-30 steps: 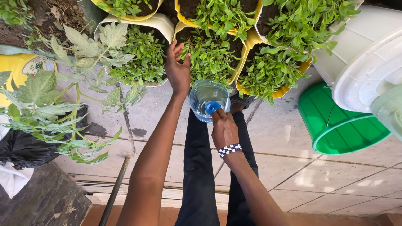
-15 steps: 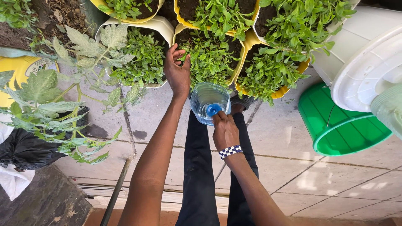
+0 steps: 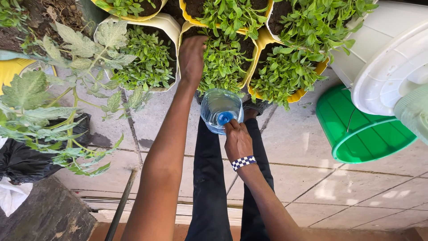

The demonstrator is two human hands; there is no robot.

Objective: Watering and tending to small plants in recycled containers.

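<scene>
My right hand (image 3: 237, 140) grips the neck of a clear plastic water bottle (image 3: 219, 108) with a blue cap, held upright above my dark trouser legs. My left hand (image 3: 192, 57) reaches forward onto the near rim of a yellow pot (image 3: 256, 48) full of small green seedlings (image 3: 223, 60); its fingers curl down among the leaves and are partly hidden. A checkered band sits on my right wrist.
More seedling pots crowd the top: a white one (image 3: 171, 24) on the left, yellow ones on the right. A green bucket (image 3: 352, 129) and a white tub with lid (image 3: 388, 67) lie on the right. A leafy plant (image 3: 53, 102) and black bag (image 3: 22, 160) are on the left, on tiled floor.
My left hand has moved forward from the gap between the pots onto the yellow pot's rim and curled its fingers into the seedlings. The bottle has stayed nearly still in my right hand.
</scene>
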